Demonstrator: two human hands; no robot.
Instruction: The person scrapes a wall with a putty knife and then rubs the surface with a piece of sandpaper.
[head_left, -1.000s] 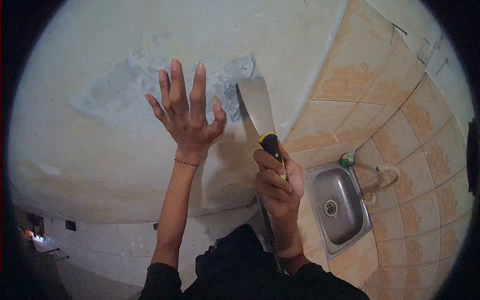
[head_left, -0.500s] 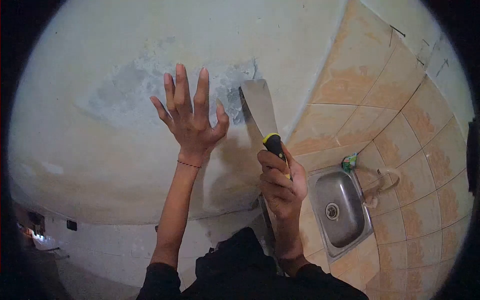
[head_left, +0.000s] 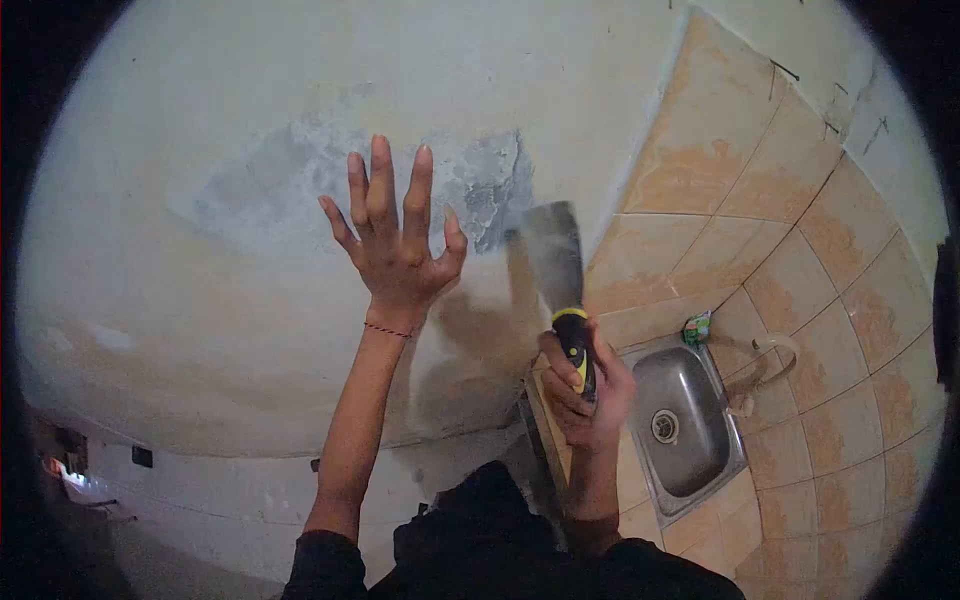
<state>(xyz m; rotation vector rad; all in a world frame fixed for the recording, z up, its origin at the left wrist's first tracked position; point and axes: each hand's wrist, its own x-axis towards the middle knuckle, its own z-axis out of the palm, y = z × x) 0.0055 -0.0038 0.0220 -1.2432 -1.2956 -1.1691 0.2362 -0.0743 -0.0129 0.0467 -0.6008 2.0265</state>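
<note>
My left hand is spread with its fingers apart over the painted wall, a thin cord around the wrist. It overlaps a grey patch where the paint is gone and the surface looks rough. Wrapped in the fingers of my right hand is the black and yellow handle of a putty knife. The knife's wide metal blade points up, slightly blurred, below and right of the patch's ragged right edge.
Orange and cream tiles line the wall to the right. A steel sink is set in the tiled counter at lower right, with a small green packet at its far corner and a faucet beside it.
My right hand has moved down and to the right with the putty knife, taking the blade off the patch's right edge. My left hand stays spread, shifted slightly right in view.
</note>
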